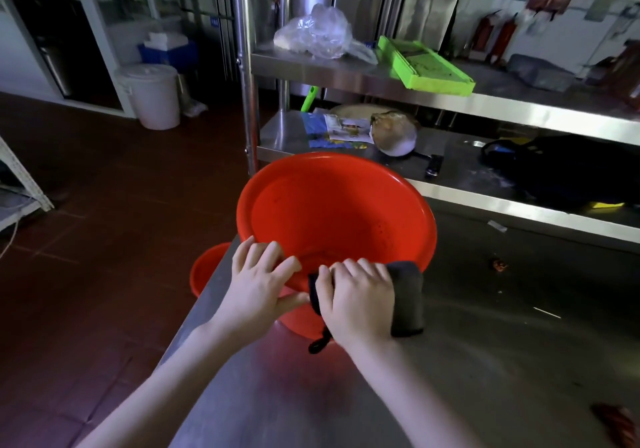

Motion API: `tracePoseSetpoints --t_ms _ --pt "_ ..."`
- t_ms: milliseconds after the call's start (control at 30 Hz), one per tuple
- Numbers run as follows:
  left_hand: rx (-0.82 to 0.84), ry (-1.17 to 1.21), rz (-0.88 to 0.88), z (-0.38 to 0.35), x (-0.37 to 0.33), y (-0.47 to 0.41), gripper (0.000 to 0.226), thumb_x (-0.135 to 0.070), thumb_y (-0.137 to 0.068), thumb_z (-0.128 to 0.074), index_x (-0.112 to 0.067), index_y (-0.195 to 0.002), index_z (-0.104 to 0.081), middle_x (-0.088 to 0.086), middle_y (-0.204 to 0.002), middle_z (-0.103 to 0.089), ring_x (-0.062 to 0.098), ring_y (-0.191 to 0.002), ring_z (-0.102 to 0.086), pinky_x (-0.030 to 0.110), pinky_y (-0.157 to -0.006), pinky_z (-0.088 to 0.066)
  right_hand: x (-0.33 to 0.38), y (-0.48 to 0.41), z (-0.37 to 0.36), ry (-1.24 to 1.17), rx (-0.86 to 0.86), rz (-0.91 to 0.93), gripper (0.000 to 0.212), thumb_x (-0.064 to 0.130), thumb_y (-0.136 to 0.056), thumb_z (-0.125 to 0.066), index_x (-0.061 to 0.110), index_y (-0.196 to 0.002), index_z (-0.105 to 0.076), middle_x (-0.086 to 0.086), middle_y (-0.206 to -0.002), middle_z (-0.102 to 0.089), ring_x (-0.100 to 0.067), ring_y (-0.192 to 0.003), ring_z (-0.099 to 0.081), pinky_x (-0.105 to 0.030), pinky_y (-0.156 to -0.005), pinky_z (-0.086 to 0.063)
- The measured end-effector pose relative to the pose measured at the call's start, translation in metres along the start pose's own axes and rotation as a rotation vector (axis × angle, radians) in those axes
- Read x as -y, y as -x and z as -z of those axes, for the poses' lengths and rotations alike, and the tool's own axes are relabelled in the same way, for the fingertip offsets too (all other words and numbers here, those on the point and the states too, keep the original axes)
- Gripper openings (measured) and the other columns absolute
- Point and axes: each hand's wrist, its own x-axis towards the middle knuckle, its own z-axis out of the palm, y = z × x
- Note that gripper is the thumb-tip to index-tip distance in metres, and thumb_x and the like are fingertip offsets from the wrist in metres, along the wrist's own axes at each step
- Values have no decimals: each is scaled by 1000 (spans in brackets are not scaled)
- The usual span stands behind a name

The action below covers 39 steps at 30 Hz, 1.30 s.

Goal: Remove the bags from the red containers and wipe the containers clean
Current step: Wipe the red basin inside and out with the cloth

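Right now my left hand grips the near rim of the red basin, fingers over the edge and thumb on the outside. Just beside it, my right hand curls round a dark cloth folded over the same rim, with a black loop hanging below my wrist. My hands are close together but not touching. The basin rests on the steel counter just beyond my hands, tilted so its open mouth faces me. A second red basin peeks out to the left of my left hand, past the counter edge. Farther off, on a steel shelf, lie a crumpled clear plastic bag and a green tray.
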Motion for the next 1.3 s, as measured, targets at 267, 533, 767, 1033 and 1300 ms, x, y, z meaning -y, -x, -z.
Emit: tracePoseSetpoints --t_ms 267,533,767,1033,1300 --pt "16 46 15 -2 -10 3 50 -66 -88 -42 -22 -99 -62 -4 -94 -47 22 -96 -47 57 -109 -25 -124 -50 28 -111 274 199 45 26 -90 -34 5 -70 -68 -7 -73 -68 -30 -78 -62 -37 -81 -44" --pt "33 -32 46 3 -24 -11 50 -64 -83 -48 -20 -96 -65 0 -93 -51 28 -92 -54 56 -106 -31 -59 -16 13 46 116 -24 46 28 -94 -41 10 -59 -65 -10 -61 -64 -31 -64 -60 -37 -66 -48" --pt "162 -36 -39 29 15 2 62 -76 -82 -40 -28 -111 -66 -4 -113 -57 22 -122 -50 57 -111 -27 -11 8 12 -3 60 131 44 31 -97 -40 16 -63 -64 2 -60 -62 -22 -60 -59 -35 -61 -45" --pt "187 -43 -32 37 71 14 58 -67 -95 -25 -26 -124 -54 -1 -134 -46 18 -147 -19 56 -117 -13 -113 -43 25 -146 277 286 50 33 -99 -31 8 -76 -69 -5 -77 -68 -26 -78 -62 -42 -83 -48" --pt "59 -25 86 16 12 13 62 -66 -94 -29 -17 -110 -63 7 -113 -53 30 -124 -44 64 -109 -23 -47 -11 7 10 28 52 47 28 -96 -37 11 -60 -62 -7 -59 -61 -31 -63 -58 -40 -66 -46"
